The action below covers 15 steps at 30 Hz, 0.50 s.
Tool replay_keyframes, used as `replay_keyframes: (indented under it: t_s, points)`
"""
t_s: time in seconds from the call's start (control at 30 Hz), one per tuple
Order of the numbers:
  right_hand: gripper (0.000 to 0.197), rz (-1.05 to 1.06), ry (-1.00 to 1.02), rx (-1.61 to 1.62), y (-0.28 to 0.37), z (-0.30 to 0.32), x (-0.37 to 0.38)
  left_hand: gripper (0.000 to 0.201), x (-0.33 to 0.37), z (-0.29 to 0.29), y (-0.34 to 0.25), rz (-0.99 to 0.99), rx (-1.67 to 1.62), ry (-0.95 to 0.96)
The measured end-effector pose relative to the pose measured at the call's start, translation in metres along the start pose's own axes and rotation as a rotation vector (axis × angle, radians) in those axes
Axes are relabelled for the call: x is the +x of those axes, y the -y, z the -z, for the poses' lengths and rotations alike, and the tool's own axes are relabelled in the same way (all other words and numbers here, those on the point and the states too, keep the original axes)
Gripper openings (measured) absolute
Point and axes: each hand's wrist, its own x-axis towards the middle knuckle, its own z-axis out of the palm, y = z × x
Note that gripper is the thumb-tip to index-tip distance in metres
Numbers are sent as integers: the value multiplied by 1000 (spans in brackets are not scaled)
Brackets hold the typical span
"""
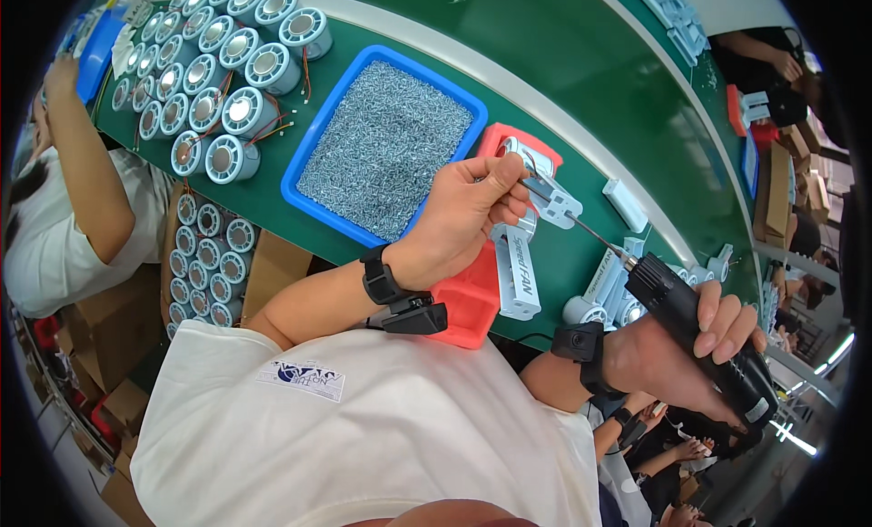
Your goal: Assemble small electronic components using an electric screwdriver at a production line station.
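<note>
My right hand is wrapped round a black electric screwdriver. Its long thin bit points up and left, with the tip at the end of a white plastic housing. My left hand is closed in a pinch beside that housing, thumb against fingertips. Whatever those fingers hold is too small or hidden to make out. Under and around the housing are red plastic holders, partly covered by my left hand and wrist. A second white housing with dark lettering lies just nearer to me.
A blue tray full of small metal screws stands left of the holders. Rows of round white motor units with wires cover the far left of the green table. More white parts lie on the right. Another person's arm is at far left.
</note>
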Motion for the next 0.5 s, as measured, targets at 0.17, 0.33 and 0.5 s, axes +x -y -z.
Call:
replay_keyframes:
  t_s: [0.17,0.33,0.5]
  points:
    - [82,-14,-21,-1,1,-4,-2,27,1,3,-1,-9,-79,-3]
    - [83,-13,-14,27,-5,-4,-2,28,-3,3,-8,20,-57,-20]
    - [83,-9,26,57,-2,-2,0,31,-4,6,-11,77,-13,68]
